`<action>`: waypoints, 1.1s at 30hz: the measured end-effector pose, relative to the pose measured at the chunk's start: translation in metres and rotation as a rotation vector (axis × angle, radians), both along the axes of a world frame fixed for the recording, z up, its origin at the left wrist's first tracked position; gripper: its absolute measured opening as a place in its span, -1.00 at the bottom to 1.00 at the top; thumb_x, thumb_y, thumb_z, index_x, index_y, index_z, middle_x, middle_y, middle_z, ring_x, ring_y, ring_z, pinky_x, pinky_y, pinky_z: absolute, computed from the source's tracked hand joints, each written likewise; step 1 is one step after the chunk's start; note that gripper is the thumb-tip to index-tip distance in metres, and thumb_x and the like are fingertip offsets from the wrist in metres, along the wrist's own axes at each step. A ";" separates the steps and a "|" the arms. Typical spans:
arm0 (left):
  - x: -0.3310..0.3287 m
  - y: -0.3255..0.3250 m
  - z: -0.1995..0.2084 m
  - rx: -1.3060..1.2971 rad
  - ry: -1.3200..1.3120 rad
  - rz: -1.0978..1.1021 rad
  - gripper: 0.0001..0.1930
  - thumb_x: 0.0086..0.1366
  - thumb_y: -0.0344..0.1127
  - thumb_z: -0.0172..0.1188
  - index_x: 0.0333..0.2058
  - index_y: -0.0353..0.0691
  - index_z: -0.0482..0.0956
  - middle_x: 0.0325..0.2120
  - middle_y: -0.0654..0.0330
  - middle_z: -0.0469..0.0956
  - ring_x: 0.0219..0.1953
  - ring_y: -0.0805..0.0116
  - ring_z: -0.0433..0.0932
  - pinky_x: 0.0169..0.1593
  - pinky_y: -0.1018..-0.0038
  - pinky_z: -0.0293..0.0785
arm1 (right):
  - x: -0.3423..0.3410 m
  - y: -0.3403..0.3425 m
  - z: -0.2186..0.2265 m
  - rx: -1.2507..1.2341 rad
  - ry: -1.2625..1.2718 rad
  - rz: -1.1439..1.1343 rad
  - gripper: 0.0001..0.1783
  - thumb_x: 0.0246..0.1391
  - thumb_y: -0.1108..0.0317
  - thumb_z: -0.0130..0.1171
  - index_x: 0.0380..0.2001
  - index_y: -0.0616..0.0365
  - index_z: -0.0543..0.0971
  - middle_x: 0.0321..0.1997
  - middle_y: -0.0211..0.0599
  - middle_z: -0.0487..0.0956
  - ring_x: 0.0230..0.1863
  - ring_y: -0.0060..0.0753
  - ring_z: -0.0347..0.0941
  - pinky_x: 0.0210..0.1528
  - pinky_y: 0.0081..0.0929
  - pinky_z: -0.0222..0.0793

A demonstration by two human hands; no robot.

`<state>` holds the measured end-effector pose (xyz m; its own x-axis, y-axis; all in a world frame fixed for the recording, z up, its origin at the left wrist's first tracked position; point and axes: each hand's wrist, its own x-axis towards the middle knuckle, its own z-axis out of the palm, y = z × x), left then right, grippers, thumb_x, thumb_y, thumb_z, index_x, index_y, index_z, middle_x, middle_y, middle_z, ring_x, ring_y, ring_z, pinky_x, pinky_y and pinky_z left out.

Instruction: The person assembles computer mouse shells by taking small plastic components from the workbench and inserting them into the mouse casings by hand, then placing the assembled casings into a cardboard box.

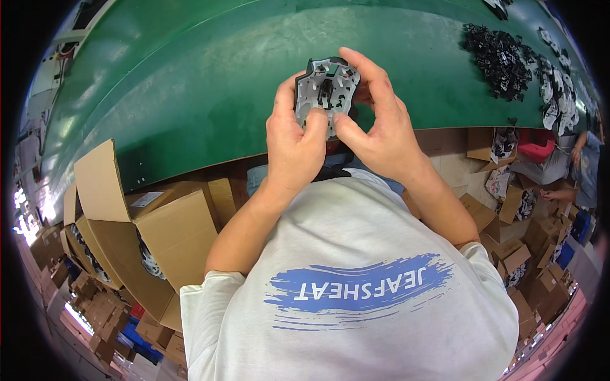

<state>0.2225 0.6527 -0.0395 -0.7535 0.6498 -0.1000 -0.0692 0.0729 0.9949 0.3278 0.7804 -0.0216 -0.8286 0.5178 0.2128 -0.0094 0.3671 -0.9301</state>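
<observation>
1. The thing in hand is a contoured plastic shell [307,101], pale grey inside with a black outer edge, held up in front of the person over the near part of the green worktop [190,82].
2. Its hollow side faces the camera, showing small posts and a black insert [325,93] near the middle.
3. The left hand [293,145] pinches the shell from its left side: the thumb presses on the lower inner face, and the fingers curl round the outer edge.
4. The right hand [383,132] grips the opposite side, with its thumb at the lower right rim and its index finger bent up toward the top right corner; its other fingers are mostly hidden behind the shell, so their exact contact is hard to tell.
5. The 2 thumbs sit close to each other at the shell's lower end.
6. At the worktop's far right lies a heap of small black parts [497,61], with pale parts [557,95] spread beside it.
7. Left of the person stands an open cardboard box [176,225].
8. At the right edge, 1 other person in a blue top [589,168] appears beyond more boxes [481,214].
</observation>
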 end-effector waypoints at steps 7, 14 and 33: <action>0.004 -0.001 0.013 -0.077 0.086 -0.051 -0.54 0.41 -0.53 0.03 0.28 -0.38 0.43 0.00 0.12 0.65 -0.01 0.42 0.61 0.09 0.44 0.57 | -0.004 -0.002 -0.003 0.010 -0.073 -0.080 -0.19 0.07 0.51 0.28 0.44 0.11 0.37 0.35 -0.13 0.55 0.13 -0.14 0.60 0.17 -0.28 0.55; 0.006 -0.005 0.001 -0.074 0.097 -0.048 -0.53 0.44 -0.55 -0.01 0.30 -0.38 0.36 0.05 0.08 0.63 0.02 0.39 0.61 0.11 0.41 0.57 | -0.008 -0.008 -0.015 0.034 -0.036 -0.075 -0.20 0.09 0.52 0.29 0.44 0.13 0.37 0.38 -0.04 0.52 0.22 -0.02 0.56 0.22 -0.24 0.52; -0.022 -0.078 0.050 -0.007 -0.394 -0.029 -0.39 0.40 -0.51 0.13 0.40 -0.35 0.28 0.20 0.02 0.53 0.16 0.20 0.60 0.21 0.31 0.55 | 0.025 0.027 0.022 -0.461 -0.220 0.447 0.03 0.24 0.25 0.45 0.64 0.04 0.12 0.53 0.01 0.28 0.35 -0.10 0.48 0.42 -0.15 0.42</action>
